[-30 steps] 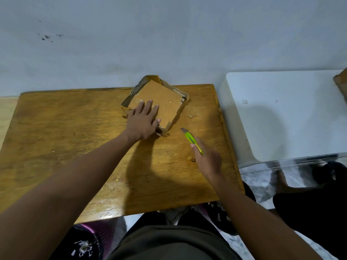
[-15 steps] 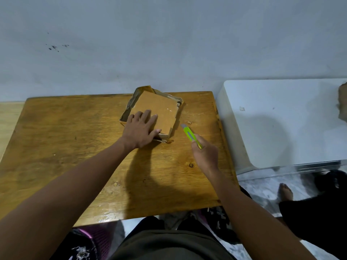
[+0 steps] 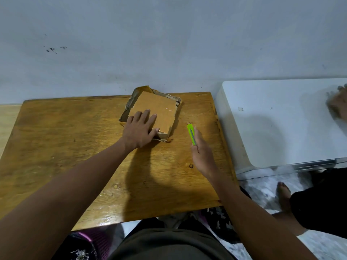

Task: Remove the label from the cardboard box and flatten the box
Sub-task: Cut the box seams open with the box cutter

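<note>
I see the box [image 3: 155, 111] at the far edge of the table [image 3: 56, 147], close to the wall [image 3: 169, 44]. Its brown face looks up, and torn flaps stand around it. My left hand [image 3: 139, 131] lies flat on the near corner of this face, fingers straight and a little spread, pressing it down. Right of this hand, just beside the box but not touching it, my right hand [image 3: 201, 154] holds the green cutter [image 3: 191, 134] between curled fingers, its tip pointing away from me. Further right stands a white case [image 3: 281, 124], and on its far edge another person's blurred hand [image 3: 339, 105].
</note>
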